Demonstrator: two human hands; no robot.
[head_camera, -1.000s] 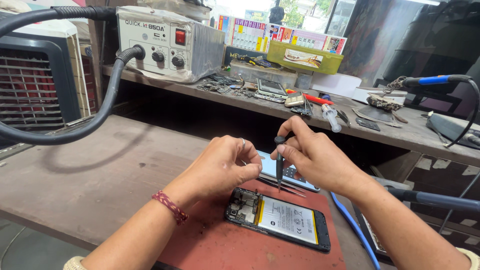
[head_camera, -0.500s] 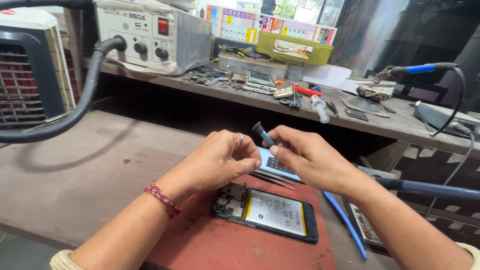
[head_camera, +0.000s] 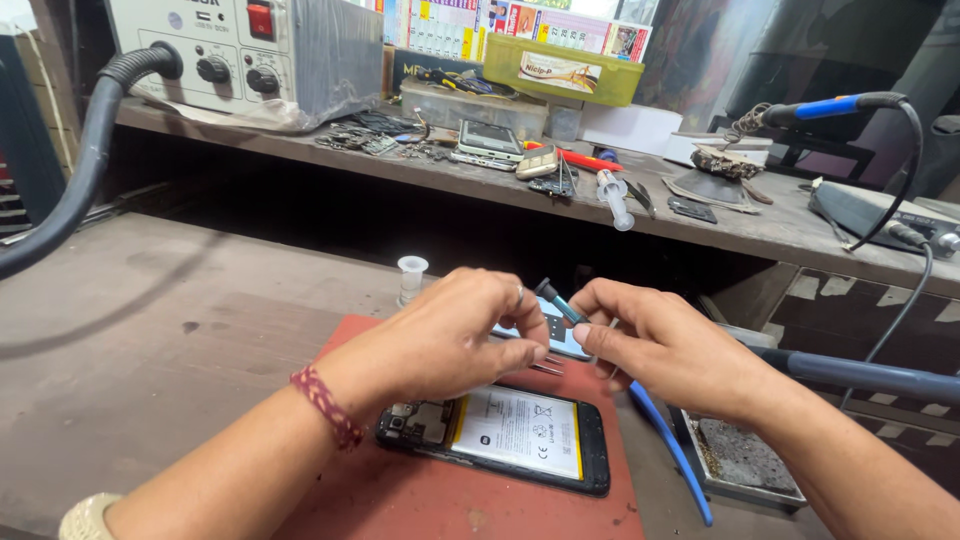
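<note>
An opened smartphone (head_camera: 500, 440) lies back-up on a red mat (head_camera: 400, 500), its white battery and circuit board exposed. Above it, my left hand (head_camera: 450, 335) and my right hand (head_camera: 665, 345) meet with fingertips together. My right hand pinches a small screwdriver (head_camera: 558, 300) with a dark tip and teal shaft, tilted up to the left. My left fingers are closed around something small at the tool's lower end; what it is stays hidden. Tweezers (head_camera: 545, 365) lie on the mat beneath the hands. A second phone (head_camera: 560, 340) with a lit screen sits behind them.
A small white cap (head_camera: 411, 272) stands on the wooden bench. A grey hot-air station (head_camera: 240, 55) with a black hose (head_camera: 90, 170) is on the rear shelf, with phones, a syringe (head_camera: 615, 200), a green box (head_camera: 560, 70) and a soldering iron (head_camera: 830, 108). A metal tray (head_camera: 740, 460) sits right.
The screwdriver went from upright to tilted and lower between my fingertips. Both hands drew closer together above the phone, and the camera moved nearer.
</note>
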